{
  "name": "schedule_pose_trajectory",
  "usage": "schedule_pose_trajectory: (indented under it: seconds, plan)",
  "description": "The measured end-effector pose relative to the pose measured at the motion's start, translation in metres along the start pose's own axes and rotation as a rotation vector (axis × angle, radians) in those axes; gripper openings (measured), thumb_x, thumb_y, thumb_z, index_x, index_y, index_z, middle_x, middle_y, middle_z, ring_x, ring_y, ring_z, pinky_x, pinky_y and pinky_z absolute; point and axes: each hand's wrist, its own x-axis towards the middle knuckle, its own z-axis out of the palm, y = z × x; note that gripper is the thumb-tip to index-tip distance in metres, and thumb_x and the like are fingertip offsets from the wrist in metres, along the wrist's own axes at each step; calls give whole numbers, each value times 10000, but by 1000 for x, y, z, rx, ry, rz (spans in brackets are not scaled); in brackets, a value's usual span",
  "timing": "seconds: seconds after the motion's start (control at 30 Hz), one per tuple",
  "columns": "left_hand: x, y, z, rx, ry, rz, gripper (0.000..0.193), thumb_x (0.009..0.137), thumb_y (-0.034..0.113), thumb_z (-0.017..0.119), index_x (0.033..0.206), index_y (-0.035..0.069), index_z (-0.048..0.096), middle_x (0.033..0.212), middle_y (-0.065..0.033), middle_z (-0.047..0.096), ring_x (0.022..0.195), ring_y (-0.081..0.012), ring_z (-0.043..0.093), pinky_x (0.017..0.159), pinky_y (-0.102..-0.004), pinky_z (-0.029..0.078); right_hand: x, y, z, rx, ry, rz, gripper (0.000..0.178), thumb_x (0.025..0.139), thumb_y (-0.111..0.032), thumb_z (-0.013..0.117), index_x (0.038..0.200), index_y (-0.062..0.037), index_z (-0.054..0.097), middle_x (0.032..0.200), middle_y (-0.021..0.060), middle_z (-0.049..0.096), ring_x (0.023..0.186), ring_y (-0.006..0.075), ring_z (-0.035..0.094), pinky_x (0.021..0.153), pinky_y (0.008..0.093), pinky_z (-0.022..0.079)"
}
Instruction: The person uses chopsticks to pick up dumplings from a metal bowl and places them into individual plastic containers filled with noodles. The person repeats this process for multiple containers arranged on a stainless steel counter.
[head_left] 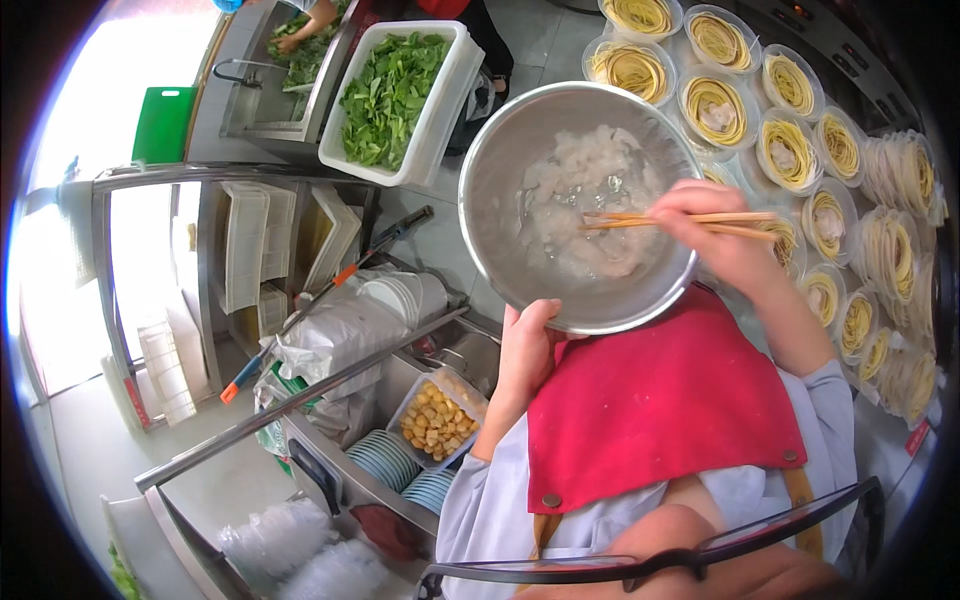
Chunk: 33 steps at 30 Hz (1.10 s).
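Note:
A large steel bowl (pixel 492 200) is tilted toward me in front of my red apron (pixel 650 410). My left hand (pixel 527 352) grips its near left rim, thumb on the inside edge. Inside lie many wet, pale pinkish pieces (pixel 590 190) in a cloudy liquid; I cannot make out their exact kind. My right hand (pixel 712 235) is closed around a pair of wooden chopsticks (pixel 622 218), whose tips reach in among the pieces. To the right of the bowl stand round clear tubs of yellow noodles (pixel 716 108), some with a pale piece on top.
A white bin of cut greens (pixel 395 100) stands at the far left, by a sink (pixel 262 105) where another person's hand (pixel 295 38) handles leaves. At left are a metal rail (pixel 300 400), a container of yellowish chunks (pixel 438 420), stacked plates (pixel 382 460) and plastic bags (pixel 325 345).

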Motion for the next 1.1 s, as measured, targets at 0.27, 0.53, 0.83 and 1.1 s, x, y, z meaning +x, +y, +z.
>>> schedule_pose_trajectory:
  seconds: [0.27,0.53,0.83,1.1]
  plan:
    - [4,-1,1,-11,-76,-69,411,834,61,487,1223,-52,417,1041,-182,601,779,-296,661,649,-386,577,32,12,32,56,72,-39,164,889,-150,652,903,12,666,790,88,621,701,176,572,647,301,454]
    - [8,3,6,16,-110,-83,416,836,55,484,1235,-47,423,1043,-182,606,766,-280,656,613,-365,557,14,17,42,135,-138,35,166,895,-141,632,898,19,676,816,88,655,684,171,590,629,301,465]
    - [13,0,5,53,-148,-77,434,836,64,479,1251,-45,416,1096,-185,595,818,-290,657,656,-376,571,27,17,33,27,97,24,161,888,-135,637,866,21,671,744,80,634,668,144,577,613,285,447]
    - [9,8,7,98,-153,-141,502,845,80,472,1319,19,319,1143,-150,574,875,-237,641,662,-330,568,23,1,11,37,93,193,167,885,-134,650,874,32,661,750,77,621,672,142,565,609,281,443]
